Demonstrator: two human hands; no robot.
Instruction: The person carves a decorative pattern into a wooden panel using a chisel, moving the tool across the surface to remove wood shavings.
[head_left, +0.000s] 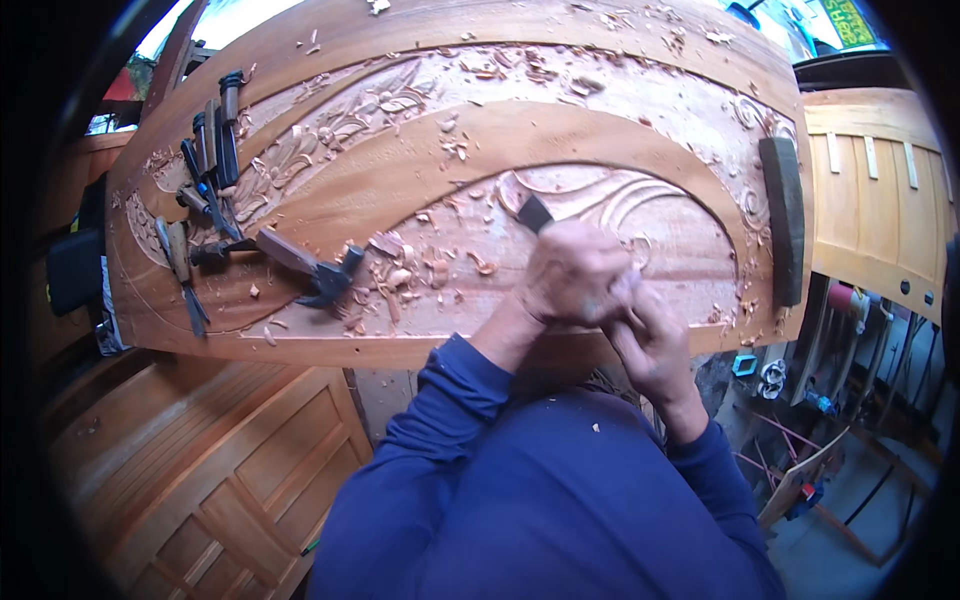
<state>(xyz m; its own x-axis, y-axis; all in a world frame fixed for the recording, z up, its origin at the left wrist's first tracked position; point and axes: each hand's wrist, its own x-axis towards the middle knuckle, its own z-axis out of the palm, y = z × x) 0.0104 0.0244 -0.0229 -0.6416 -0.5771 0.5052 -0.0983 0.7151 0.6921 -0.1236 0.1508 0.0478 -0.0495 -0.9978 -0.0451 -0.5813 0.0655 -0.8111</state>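
Note:
My left hand [578, 272] is closed in a fist over the lower middle of a carved wooden panel [590, 120]. A dark, square-ended tool [535, 213] sticks out of its far side; the rest is covered by the fingers, so its exact kind is hidden. Close against it on the right, my right hand [655, 350] is closed with fingers bent toward the left hand. What it grips, if anything, cannot be made out. Just beyond the hands lie carved curling scrolls [620, 195]. Wood shavings [400, 262] are strewn to the left of the fist.
A hammer [328, 282] lies left of the shavings. Several chisels [212, 150] are heaped at the far left, with a wooden-handled chisel [180, 252] nearer. Along the right edge rests a long dark bar [783, 220]. Panelled doors [270, 470] stand below left.

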